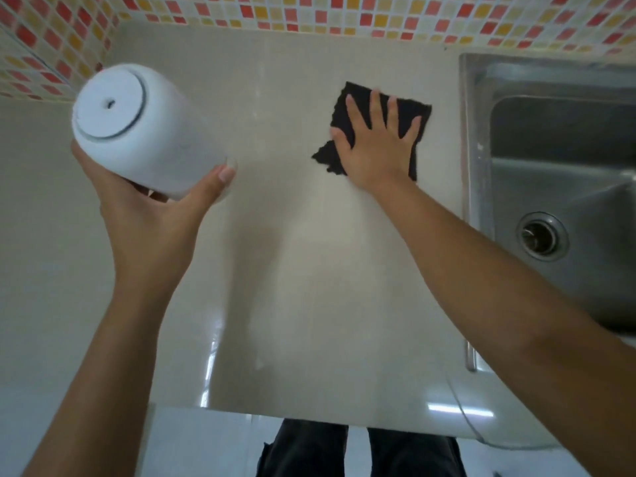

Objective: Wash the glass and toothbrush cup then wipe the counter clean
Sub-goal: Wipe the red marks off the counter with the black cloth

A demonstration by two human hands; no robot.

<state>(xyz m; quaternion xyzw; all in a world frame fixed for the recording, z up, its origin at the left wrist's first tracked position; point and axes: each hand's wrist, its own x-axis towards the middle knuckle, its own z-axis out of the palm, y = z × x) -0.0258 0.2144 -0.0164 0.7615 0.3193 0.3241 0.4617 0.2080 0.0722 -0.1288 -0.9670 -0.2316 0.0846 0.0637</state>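
A white toothbrush cup [137,129] is lifted above the counter's left side, tilted so its base with a small drain hole faces the camera. My left hand [151,215] grips it from below, and a clear glass rim shows by my thumb [231,166]. A black cloth [409,113] lies flat on the beige counter [282,270] near the back, left of the sink. My right hand [375,149] presses flat on the cloth with fingers spread.
A stainless steel sink [564,201] with a round drain [541,235] fills the right side. A wall of red, orange and cream mosaic tiles [309,15] runs along the back and left. The counter's front edge is near the bottom, my legs below it.
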